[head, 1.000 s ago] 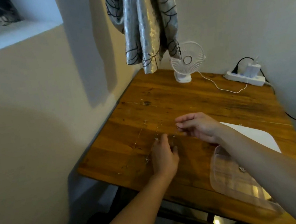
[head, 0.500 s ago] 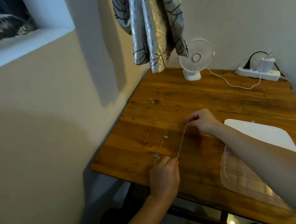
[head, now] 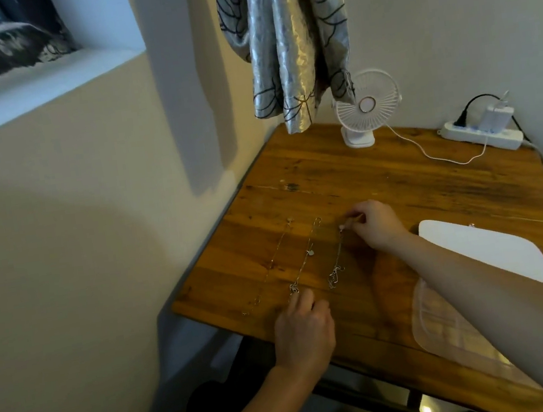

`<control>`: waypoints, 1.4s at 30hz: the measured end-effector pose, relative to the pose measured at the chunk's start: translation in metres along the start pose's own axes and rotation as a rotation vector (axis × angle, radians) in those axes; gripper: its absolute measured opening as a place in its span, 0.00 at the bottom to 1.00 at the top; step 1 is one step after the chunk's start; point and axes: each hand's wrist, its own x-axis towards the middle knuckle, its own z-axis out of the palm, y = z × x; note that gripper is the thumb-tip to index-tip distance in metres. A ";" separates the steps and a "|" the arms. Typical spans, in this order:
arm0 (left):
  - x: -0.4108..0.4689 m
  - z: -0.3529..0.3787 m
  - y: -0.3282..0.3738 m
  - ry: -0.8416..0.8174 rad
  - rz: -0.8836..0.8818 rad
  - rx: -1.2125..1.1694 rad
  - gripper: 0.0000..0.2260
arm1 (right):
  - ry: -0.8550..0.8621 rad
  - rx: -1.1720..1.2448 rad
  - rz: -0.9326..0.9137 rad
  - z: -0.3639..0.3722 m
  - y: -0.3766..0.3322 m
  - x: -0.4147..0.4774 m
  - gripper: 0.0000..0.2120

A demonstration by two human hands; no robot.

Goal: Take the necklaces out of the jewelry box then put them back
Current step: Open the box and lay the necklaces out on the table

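Reaching over a wooden table, a person's right forearm crosses a clear plastic jewelry box at the near right edge and hides part of it; a flat white panel lies just beyond the box. Farther back, a small white fan and a white power strip stand against the wall, and a patterned grey curtain hangs over the far corner. Three thin chains lie out of the box, side by side on the wood — the left necklace, the middle necklace with a small pendant, and the right necklace, its near end bunched. The left hand sits at the table's near edge, fingers curled, fingertips by the middle necklace's near end — whether it holds anything cannot be told. The right hand pinches the right necklace's far end between thumb and fingertip.
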 end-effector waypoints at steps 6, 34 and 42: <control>-0.004 -0.013 0.030 -0.013 0.081 -0.112 0.11 | 0.099 0.101 -0.036 -0.060 0.018 -0.065 0.11; -0.024 0.032 0.119 -0.166 0.127 -0.075 0.24 | -0.177 -0.589 -0.097 -0.091 0.103 -0.270 0.24; -0.014 0.027 0.127 -0.203 0.140 0.016 0.22 | -0.292 -0.326 -0.002 -0.097 0.101 -0.258 0.08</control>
